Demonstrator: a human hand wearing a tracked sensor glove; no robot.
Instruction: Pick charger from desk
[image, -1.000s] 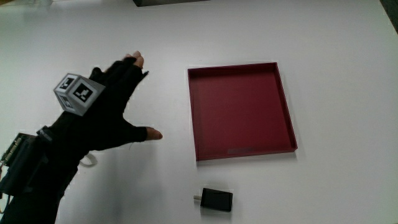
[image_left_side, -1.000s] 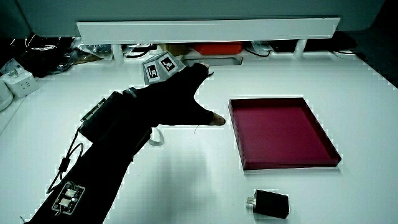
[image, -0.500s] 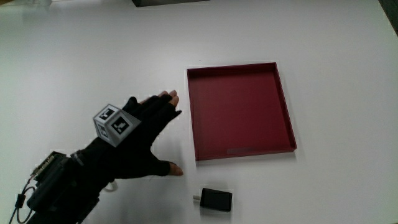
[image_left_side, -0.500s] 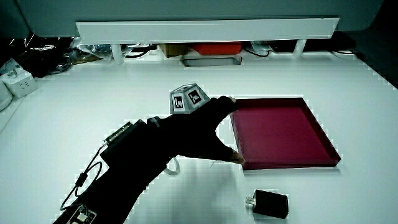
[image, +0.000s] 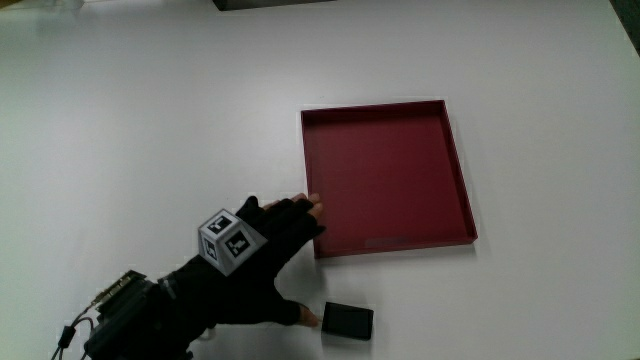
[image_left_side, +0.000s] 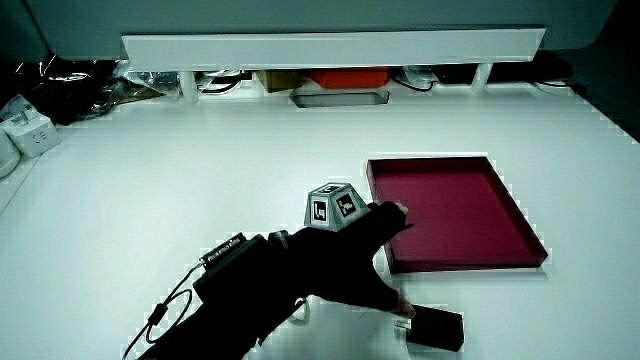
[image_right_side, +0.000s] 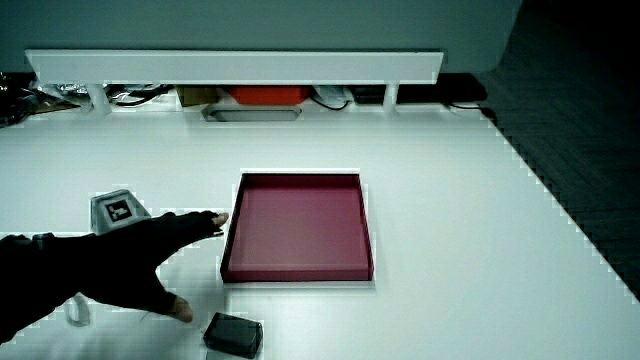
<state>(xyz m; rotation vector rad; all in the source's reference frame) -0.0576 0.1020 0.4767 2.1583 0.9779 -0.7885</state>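
The charger (image: 348, 321) is a small black block lying flat on the white table, nearer to the person than the red tray (image: 386, 179). Both side views show the charger (image_left_side: 433, 328) (image_right_side: 234, 335) too. The hand (image: 262, 262) in its black glove is beside the charger, fingers spread and holding nothing. Its thumb tip touches or nearly touches the charger's end, and its fingertips (image: 312, 208) reach the tray's near corner. In both side views the hand (image_left_side: 350, 255) (image_right_side: 150, 258) looks the same, with the patterned cube (image_left_side: 334, 204) on its back.
The shallow red tray (image_left_side: 455, 214) (image_right_side: 298, 228) holds nothing. A low white partition (image_left_side: 335, 47) stands at the table's edge farthest from the person, with cables and an orange object (image_left_side: 348, 77) under it. A white adapter (image_left_side: 28, 135) sits at the table's edge.
The hand has moved toward the person and toward the charger, from the bare table beside the tray to right beside the charger. Charger and tray have not moved.
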